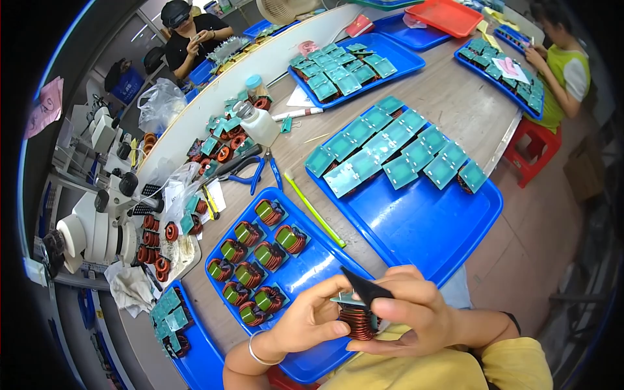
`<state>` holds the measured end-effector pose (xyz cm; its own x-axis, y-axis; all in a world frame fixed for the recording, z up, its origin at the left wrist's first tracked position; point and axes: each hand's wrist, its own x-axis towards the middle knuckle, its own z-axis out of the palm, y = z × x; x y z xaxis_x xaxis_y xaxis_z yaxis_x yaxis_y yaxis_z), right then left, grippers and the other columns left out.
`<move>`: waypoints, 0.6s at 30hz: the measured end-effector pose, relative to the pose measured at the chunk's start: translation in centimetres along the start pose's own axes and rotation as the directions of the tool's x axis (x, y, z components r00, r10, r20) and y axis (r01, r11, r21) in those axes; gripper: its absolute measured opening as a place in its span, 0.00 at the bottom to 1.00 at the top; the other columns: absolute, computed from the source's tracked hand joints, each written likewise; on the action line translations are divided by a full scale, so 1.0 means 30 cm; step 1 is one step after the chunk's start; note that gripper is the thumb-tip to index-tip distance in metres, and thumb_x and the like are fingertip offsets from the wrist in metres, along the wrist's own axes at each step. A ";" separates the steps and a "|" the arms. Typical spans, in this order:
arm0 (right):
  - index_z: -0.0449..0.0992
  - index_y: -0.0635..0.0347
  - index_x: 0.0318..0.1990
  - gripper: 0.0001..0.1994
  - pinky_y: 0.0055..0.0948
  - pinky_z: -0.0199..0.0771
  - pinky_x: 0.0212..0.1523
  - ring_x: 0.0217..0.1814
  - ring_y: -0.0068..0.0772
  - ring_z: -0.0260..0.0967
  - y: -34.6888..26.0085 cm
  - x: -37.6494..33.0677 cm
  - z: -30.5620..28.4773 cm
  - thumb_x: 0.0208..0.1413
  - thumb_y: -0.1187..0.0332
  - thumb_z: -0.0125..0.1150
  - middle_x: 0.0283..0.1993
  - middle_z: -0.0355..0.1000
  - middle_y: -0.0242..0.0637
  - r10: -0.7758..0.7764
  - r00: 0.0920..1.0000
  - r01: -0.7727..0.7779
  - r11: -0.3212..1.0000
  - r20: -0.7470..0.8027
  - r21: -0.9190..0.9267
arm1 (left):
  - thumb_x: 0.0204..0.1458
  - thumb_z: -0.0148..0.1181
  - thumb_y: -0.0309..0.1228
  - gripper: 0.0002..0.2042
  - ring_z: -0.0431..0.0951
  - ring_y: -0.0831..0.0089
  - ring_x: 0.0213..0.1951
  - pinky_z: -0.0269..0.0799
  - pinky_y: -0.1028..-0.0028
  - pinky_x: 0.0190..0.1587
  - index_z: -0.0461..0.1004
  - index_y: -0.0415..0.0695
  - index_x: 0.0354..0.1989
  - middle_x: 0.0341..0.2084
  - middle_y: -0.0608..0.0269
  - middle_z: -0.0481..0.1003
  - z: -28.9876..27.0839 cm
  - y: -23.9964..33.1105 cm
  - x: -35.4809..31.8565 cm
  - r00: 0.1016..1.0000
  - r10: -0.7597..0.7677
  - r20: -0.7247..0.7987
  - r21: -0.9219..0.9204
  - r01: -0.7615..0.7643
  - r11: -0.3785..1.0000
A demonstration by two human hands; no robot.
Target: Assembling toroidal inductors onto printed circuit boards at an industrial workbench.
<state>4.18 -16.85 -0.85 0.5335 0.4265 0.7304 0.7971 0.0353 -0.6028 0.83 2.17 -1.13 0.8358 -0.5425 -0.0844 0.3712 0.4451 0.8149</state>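
Both hands meet at the surface's near edge: left hand (pixel 312 318) pinches a copper-wound coil (pixel 356 320), right hand (pixel 416 312) works black tweezers (pixel 364 286) on its base; steady seating comes next.

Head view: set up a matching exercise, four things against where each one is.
Things:
1. copper coil
2. white squeeze bottle
3. red tray
4. microscope

Places:
A. far end of the table
B. left edge of the bench
C. between both hands
D. beside the white divider

Pairs: 1-C, 2-D, 3-A, 4-B
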 end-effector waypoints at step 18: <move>0.60 0.64 0.56 0.31 0.33 0.56 0.57 0.55 0.42 0.59 0.267 -0.117 -0.283 0.40 0.77 0.61 0.52 0.60 0.45 0.321 0.855 -0.507 0.680 -0.407 -0.529 | 0.33 0.70 0.23 0.34 0.64 0.66 0.53 0.58 0.69 0.57 0.62 0.31 0.53 0.49 0.54 0.64 0.016 0.100 -0.040 0.962 0.152 -0.227 0.305 -0.078 0.949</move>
<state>11.09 -25.74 -5.51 0.8270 0.0079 0.5622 0.4214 -0.6706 -0.6105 0.74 3.83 1.70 0.9522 -0.2926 -0.0873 0.1636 0.2474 0.9550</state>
